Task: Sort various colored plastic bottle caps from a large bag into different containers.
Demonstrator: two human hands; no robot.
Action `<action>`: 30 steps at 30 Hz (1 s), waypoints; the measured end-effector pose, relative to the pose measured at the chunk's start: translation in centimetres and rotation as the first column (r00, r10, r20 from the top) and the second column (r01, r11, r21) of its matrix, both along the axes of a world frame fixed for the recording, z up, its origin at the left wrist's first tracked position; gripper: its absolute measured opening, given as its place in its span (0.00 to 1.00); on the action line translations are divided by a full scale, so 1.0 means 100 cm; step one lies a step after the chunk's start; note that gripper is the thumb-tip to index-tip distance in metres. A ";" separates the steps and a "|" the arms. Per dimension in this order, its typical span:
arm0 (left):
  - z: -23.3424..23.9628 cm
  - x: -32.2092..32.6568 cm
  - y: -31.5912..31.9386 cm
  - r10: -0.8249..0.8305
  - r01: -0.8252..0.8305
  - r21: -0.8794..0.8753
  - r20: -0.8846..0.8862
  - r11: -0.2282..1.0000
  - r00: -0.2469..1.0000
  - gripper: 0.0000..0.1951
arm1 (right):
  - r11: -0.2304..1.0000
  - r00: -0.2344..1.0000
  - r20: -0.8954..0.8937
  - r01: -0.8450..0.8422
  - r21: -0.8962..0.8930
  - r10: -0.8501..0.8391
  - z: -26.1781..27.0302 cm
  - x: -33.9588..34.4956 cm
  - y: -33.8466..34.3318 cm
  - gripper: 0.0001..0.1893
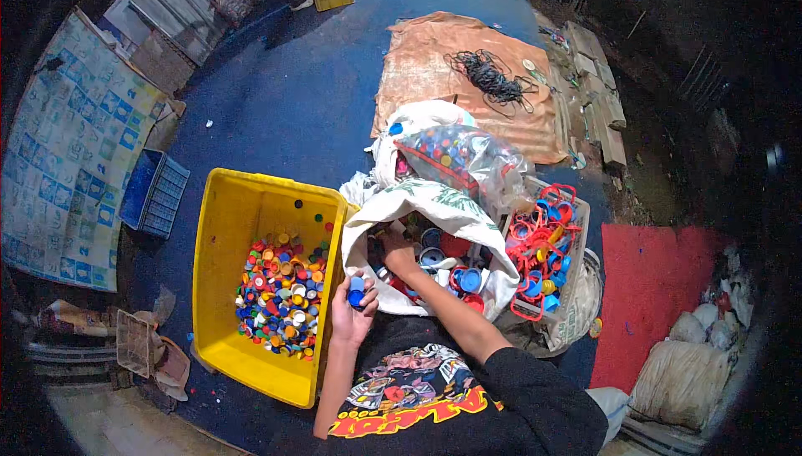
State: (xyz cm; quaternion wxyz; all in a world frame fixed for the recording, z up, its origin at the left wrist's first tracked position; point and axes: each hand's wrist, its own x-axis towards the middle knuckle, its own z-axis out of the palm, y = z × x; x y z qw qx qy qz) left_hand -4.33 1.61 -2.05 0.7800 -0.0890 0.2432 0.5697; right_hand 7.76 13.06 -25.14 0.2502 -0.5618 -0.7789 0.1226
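Note:
My left hand (351,323) holds blue plastic bottle caps (356,297), between the yellow crate and the sack. My right hand (397,250) reaches into an open white woven sack (426,196), and its fingers are partly hidden among the contents. Larger plastic lids (432,257) in blue, red and white fill the sack. To the left stands a yellow plastic crate (216,268), with a heap of small multicoloured bottle caps (282,299) on its bottom.
A basket (564,296) of red and blue plastic rings and lids stands right of the sack. Behind it lies a clear bag of caps (460,155). Tangled black cord (492,77) rests on an orange tarpaulin (420,61). A blue basket (156,192) is far left.

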 end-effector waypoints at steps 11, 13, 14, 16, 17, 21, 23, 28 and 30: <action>-0.015 -0.001 0.006 -0.009 0.009 -0.035 0.019 0.999 1.000 0.14 | 0.981 0.981 -0.135 0.122 -0.149 -0.142 -0.009 -0.011 -0.004 0.15; -0.016 -0.003 0.007 -0.011 0.011 -0.021 0.006 1.000 1.000 0.14 | 0.926 0.972 -0.155 0.111 -0.360 -0.176 0.001 -0.014 -0.002 0.16; -0.016 -0.004 0.007 -0.009 0.009 -0.020 0.004 1.000 1.000 0.14 | 0.961 0.981 -0.172 0.044 -0.275 -0.094 0.003 -0.015 -0.001 0.16; -0.015 0.000 0.011 -0.009 0.010 -0.021 0.017 1.000 1.000 0.14 | 0.998 0.981 -0.191 0.005 -0.064 -0.018 -0.001 -0.009 0.000 0.17; -0.014 0.001 0.013 -0.014 0.014 -0.017 0.019 1.000 1.000 0.14 | 0.998 0.982 -0.189 0.010 -0.060 -0.021 -0.002 -0.005 0.001 0.17; -0.015 -0.003 0.012 -0.011 0.011 -0.024 0.007 1.000 1.000 0.14 | 0.943 0.918 -0.383 -0.034 -0.332 -0.102 0.022 0.000 -0.004 0.18; -0.014 -0.005 0.011 -0.011 0.011 -0.021 0.009 1.000 1.000 0.14 | 0.905 0.819 -0.536 -0.052 -0.423 -0.203 0.038 0.007 -0.006 0.17; -0.016 -0.001 0.015 -0.032 0.032 -0.005 -0.003 0.999 0.999 0.14 | 0.844 0.937 -0.274 0.041 -0.534 -0.218 0.034 0.018 -0.005 0.18; -0.019 0.000 0.016 -0.038 0.038 -0.007 -0.003 0.999 0.999 0.14 | 0.817 0.976 -0.206 -0.064 -0.573 -0.068 0.034 0.009 -0.003 0.22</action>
